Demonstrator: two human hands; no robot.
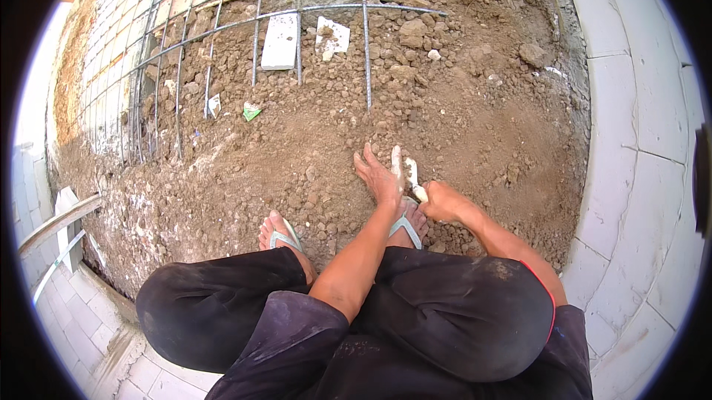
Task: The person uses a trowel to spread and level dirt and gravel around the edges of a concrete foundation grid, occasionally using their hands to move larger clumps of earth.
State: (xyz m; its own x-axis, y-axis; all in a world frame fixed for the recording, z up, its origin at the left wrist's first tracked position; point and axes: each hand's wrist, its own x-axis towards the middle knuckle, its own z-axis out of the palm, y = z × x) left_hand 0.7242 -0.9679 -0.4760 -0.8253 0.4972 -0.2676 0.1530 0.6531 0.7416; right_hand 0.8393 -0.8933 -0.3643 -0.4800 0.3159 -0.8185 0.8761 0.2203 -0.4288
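Note:
My right hand [440,201] is closed around the pale handle of a small hand tool, which looks like a trowel [413,172]. Its whitish metal part points away from me, and its tip is hard to make out against the soil. Just left of it, my left hand [380,177] reaches down to the loose brown soil [326,148] with its fingers apart. A pale, finger-shaped strip [397,159] shows along that hand's right side; whether it is the thumb or a separate piece I cannot tell. Both hands are low over the dirt, in front of my right sandal [408,223].
A steel rebar mesh [222,28] spans the far left, its bar ends sticking out over the soil. White tile pieces [280,43] and a green wrapper scrap [251,111] lie among clods. Light paving [612,103] borders the right. A wooden strip [63,223] stands at left.

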